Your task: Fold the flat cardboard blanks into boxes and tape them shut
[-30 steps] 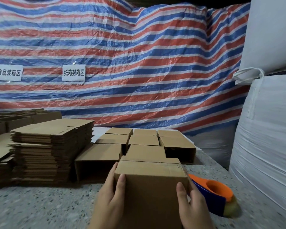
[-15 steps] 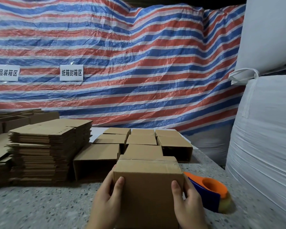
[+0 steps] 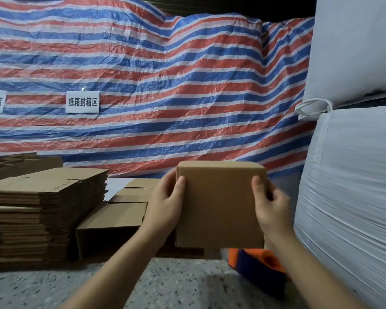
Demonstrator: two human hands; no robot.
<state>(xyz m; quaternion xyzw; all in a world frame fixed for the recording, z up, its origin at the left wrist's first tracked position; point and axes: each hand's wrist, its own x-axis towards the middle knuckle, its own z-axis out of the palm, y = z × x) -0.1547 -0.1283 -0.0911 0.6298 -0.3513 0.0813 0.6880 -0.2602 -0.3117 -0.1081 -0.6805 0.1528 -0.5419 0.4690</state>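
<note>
The person has lifted the folded box (image 3: 220,206) clear of the surface (image 3: 169,284); half a second ago it sat lower, in front of the row of finished boxes (image 3: 112,224), and now it hangs in the air above the near right part of the surface, with the striped tarpaulin (image 3: 165,85) behind its top edge. The left hand (image 3: 165,204) grips the box's left side, thumb pressed on the face turned to the camera, and the right hand (image 3: 271,210) grips the right side in the same way, so the hands are apart with the box clamped between them. The orange and blue tape dispenser (image 3: 261,266) lies on the surface just below the box, untouched. The stack of flat blanks (image 3: 42,210) stands toward the left edge. Whether the box's seams carry tape cannot be told from this face. The lift suggests this box is finished or being checked, and is probably headed to join the made ones, with many blanks left.
</note>
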